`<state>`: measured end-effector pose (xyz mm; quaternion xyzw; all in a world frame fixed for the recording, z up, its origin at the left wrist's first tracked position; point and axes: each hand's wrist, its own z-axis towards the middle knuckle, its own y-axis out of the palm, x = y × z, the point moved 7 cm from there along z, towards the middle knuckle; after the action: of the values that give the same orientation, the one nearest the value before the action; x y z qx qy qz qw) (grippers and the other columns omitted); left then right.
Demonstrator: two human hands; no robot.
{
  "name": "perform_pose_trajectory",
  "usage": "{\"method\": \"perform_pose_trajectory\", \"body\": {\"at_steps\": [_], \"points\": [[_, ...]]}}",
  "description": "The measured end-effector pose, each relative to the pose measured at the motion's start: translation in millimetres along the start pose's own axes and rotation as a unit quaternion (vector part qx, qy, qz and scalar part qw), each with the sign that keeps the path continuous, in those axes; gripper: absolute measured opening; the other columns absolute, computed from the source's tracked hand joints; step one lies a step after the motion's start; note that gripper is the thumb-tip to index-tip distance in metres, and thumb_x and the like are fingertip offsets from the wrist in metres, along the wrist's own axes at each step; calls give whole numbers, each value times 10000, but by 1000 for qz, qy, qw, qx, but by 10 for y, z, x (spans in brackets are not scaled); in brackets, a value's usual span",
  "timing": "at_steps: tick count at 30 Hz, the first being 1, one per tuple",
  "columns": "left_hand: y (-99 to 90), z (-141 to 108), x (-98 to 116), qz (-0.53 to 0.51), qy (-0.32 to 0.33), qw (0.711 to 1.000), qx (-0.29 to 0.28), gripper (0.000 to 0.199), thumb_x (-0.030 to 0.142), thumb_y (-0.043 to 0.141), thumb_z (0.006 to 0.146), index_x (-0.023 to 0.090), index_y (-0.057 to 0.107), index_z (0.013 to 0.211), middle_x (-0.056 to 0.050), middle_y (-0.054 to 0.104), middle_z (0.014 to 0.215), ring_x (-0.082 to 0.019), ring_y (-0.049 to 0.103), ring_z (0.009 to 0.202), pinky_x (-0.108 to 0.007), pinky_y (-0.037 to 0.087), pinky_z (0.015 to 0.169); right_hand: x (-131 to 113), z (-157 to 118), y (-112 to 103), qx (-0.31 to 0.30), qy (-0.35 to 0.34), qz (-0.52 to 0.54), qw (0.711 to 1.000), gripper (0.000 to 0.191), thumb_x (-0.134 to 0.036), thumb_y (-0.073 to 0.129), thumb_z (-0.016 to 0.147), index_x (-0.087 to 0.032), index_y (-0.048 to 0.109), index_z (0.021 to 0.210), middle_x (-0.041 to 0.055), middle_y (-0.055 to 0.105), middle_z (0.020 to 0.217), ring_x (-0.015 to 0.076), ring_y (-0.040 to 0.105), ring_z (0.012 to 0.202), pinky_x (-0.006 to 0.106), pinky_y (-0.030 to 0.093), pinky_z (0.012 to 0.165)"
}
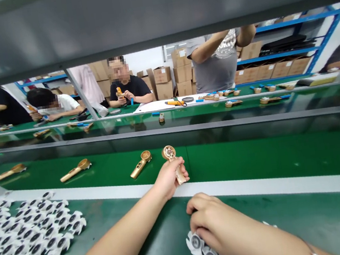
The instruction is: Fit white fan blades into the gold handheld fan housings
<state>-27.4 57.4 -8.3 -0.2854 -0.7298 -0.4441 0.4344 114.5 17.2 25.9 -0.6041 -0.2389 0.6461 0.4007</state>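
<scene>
Across the line, a seated co-worker (129, 89) in a dark T-shirt holds a gold part (119, 92) above the far bench (247, 90), with cardboard cartons (182, 71) and blue steel shelving (297, 21) behind.

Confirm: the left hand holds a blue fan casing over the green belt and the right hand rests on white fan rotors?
No: the head view shows the fan casing is gold, not blue. The left hand holds it over the green belt; the right hand rests on white fan rotors.

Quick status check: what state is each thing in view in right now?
Left hand: shut around tilted gold fan housing.
Right hand: curled on white fan impellers, grip unclear.
Loose impeller pile: heaped on the near green belt.
Other gold fan housings: lying on far belt.
</scene>
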Motion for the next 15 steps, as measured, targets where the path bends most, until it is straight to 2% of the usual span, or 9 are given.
{"method": "perform_pose_trajectory", "body": {"at_steps": [3, 6, 10, 15], "points": [[24, -11, -15, 34, 9, 999, 6, 276, 401, 663, 742, 173, 528, 818, 54, 511, 555, -93, 501, 470, -227, 461, 492, 117, 24, -113, 20, 76, 32, 996, 175, -48, 535, 799, -194, 624, 756, 9, 631, 851, 175, 571, 809, 274, 437, 752], [86, -43, -13, 67, 29, 997, 2, 273, 402, 658, 730, 173, 518, 777, 57, 498, 521, -89, 470, 429, -213, 413, 454, 236, 27, -280, 28, 152, 85, 984, 147, -130, 488, 848, -198, 576, 752, -12, 615, 705, 167, 558, 653, 259, 396, 599], [216, -119, -17, 112, 45, 992, -20, 276, 394, 617, 739, 173, 482, 641, 47, 470, 471, -80, 442, 394, -202, 356, 433, 328, -2, -526, 54, 191, 177, 964, 102, -225, 476, 843, -209, 524, 754, -11, 625, 676, 179, 594, 649, 252, 399, 575], [340, -234, 23, 164, 61, 984, -40, 259, 387, 585, 760, 191, 455, 650, 68, 429, 472, -73, 401, 396, -199, 339, 431, 402, -69, -863, 148, 209, 177, 950, 143, -344, 484, 835, -219, 541, 797, -33, 557, 575, 166, 557, 556, 245, 394, 521]]}}
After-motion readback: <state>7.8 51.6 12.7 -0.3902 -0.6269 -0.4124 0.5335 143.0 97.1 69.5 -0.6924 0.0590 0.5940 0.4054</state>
